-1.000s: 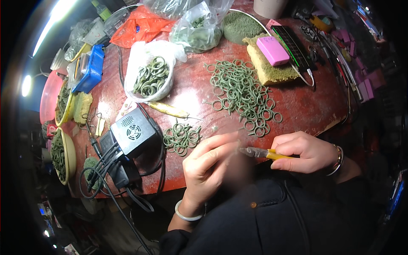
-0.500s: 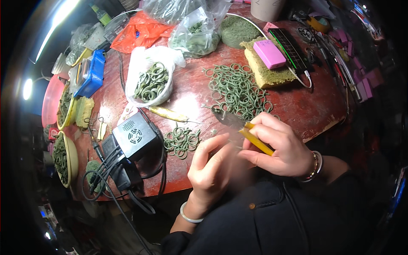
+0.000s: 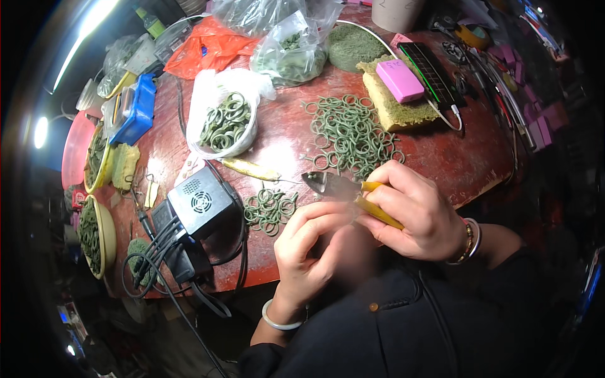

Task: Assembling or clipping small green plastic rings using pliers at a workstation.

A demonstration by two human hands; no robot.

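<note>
My right hand [image 3: 413, 211] is wrapped around yellow-handled pliers [image 3: 334, 186], whose dark jaws point left above the table. Beside them, my left hand [image 3: 309, 242] has its fingers curled toward the thumb. The fingertips are partly blurred, so anything pinched there cannot be made out. Just beyond the pliers spreads a large pile of green rings [image 3: 353, 135], many with a short stem. A smaller heap of green rings [image 3: 271, 209] lies left of the jaws, near a yellow-handled pointed tool [image 3: 251, 169].
A white bag-lined bowl [image 3: 222, 126] holds thicker green rings. At left stand a black vented box [image 3: 201, 200] with cables, a blue box [image 3: 140, 110] and bowls of green pieces [image 3: 104, 236]. Far right, a pink block [image 3: 400, 80] rests on a yellow sponge [image 3: 394, 113] by a black panel [image 3: 432, 72].
The pliers' jaws have swung down and left, nearer the smaller heap. My left hand has shifted slightly left, and its fingers have curled further over.
</note>
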